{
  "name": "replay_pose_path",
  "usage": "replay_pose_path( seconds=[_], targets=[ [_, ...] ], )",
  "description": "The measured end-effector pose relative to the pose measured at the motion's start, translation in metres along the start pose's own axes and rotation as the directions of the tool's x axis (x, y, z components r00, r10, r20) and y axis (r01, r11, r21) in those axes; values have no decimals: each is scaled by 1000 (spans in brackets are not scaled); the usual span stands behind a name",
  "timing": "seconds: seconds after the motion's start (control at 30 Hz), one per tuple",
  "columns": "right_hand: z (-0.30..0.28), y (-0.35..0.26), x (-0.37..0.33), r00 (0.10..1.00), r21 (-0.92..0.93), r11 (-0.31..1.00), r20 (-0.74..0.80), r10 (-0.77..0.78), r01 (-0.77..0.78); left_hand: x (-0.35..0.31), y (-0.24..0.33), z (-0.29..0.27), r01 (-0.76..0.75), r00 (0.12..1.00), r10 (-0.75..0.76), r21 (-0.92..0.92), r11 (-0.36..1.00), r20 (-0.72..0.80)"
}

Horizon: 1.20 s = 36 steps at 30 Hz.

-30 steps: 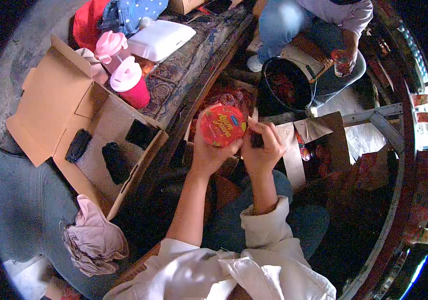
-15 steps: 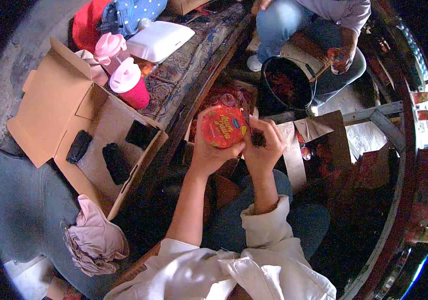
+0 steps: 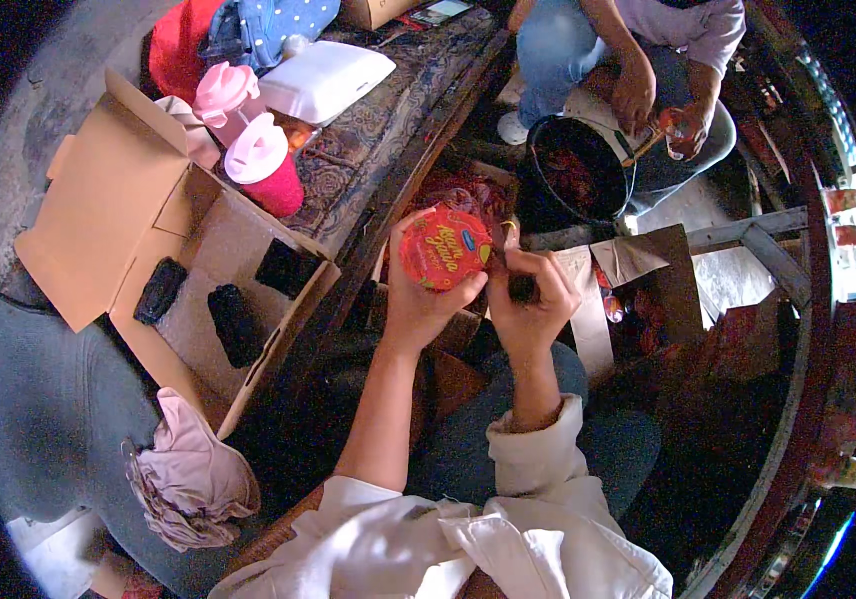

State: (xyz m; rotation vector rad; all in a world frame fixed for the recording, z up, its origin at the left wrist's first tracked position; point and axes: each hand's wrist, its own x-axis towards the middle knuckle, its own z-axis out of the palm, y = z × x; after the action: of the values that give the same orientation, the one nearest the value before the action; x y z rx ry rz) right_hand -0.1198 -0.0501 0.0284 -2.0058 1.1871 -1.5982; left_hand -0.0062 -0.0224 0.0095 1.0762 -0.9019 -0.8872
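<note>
My left hand [image 3: 418,317] is wrapped round a round red tub [image 3: 445,252], its printed face with yellow lettering turned up towards me. Close against the tub's right edge, my right hand [image 3: 536,299] has its fingers bent together in a pinch. What sits in that pinch is too small and dark to make out. Just beyond the tub, reddish clear plastic packaging [image 3: 468,190] lies partly hidden.
An open cardboard box [image 3: 203,299] with black bundles stands at left. Pink-lidded tumblers [image 3: 266,165] and a white foam box [image 3: 323,80] rest on a patterned mat. Across from me, a co-worker's hands [image 3: 683,130] hold a reddish cup beside a black bucket [image 3: 578,170].
My right hand has shifted slightly right and down along the tub's edge, with a fingertip raised. The co-worker's other hand has come in over the bucket towards their cup.
</note>
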Motion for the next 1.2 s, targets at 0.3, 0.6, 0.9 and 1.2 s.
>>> replay_pose_path(
  seconds=[0.3, 0.6, 0.9, 1.2],
  targets=[
    [4, 1, -1, 999, -60, 998, -14, -29, 28, -1, -2, -1, -21, 999, 21, 6, 1000, 50],
    [-2, 3, 6, 1000, -33, 999, 28, -11, 12, 0, 3, -4, -34, 991, 18, 117, 993, 131],
    [-4, 1, 2, 998, 32, 998, -15, 54, -54, -3, -3, -4, 49, 998, -47, -59, 997, 45],
    [2, -5, 1, 1000, 2, 1000, -20, 2, -2, -4, 2, -2, 45, 999, -44, -22, 999, 28]
  ],
)
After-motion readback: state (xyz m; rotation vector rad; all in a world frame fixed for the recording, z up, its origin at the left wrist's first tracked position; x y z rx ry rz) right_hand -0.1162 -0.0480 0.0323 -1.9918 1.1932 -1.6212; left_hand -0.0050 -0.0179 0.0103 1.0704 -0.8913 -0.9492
